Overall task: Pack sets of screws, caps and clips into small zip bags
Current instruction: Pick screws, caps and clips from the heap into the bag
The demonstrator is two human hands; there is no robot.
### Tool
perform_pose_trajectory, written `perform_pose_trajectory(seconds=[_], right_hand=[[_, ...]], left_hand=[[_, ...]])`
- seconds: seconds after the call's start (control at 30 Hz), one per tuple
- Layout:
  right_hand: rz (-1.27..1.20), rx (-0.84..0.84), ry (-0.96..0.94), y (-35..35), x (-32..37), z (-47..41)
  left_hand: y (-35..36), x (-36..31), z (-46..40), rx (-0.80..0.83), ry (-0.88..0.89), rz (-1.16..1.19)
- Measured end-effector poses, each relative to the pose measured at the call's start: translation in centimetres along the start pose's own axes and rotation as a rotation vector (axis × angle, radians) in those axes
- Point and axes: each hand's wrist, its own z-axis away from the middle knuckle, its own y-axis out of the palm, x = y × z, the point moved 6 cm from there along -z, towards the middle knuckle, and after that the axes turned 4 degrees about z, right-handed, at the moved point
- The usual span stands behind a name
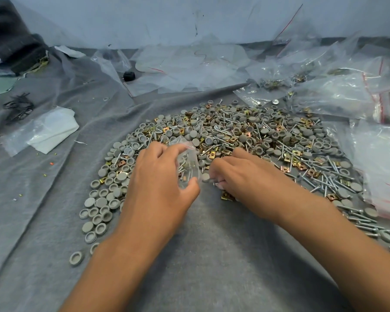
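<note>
Now | left hand (158, 176) grip holds zip bag (188, 163) | right hand (239, 174) grip pinches parts, unclear | no legible writing

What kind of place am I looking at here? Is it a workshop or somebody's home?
Most likely a small hand-packing workstation, though whether in a home or a shop I cannot tell. A big loose heap of screws, caps and clips lies on a grey cloth, filled zip bags pile up beside it, and the left hand holds a small bag.

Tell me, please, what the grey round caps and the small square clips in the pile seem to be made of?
The caps look like moulded plastic: matte, uniform grey, no shine. The clips look like thin plated sheet metal: brassy yellow, reflective, with folded edges. The exact plating cannot be told.
</note>
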Motion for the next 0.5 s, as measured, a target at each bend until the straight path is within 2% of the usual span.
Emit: perform_pose_trajectory(seconds=[0.13, 0.27, 0.33, 0.5], right_hand=[[-0.225, -0.055, 0.143, -0.2, -1.1, -0.4], [-0.612, -0.348, 0.153, -3.2, -0.9, -0.4], [-0.728, -0.422, 0.111, -4.3, 0.0, -0.2], [-0.471, -0.486, 0.042, -4.6, 1.8, 0.0]], left_hand=[[0.1, -0.3, 0.0, 0.002, 0.015, -0.005], [0.2, -0.6, 0.1, 0.015, 0.022, -0.005], [0.2, -0.7, 0.1, 0.024, 0.017, -0.010], [0.2, -0.7, 0.1, 0.028, 0.007, -0.002]])
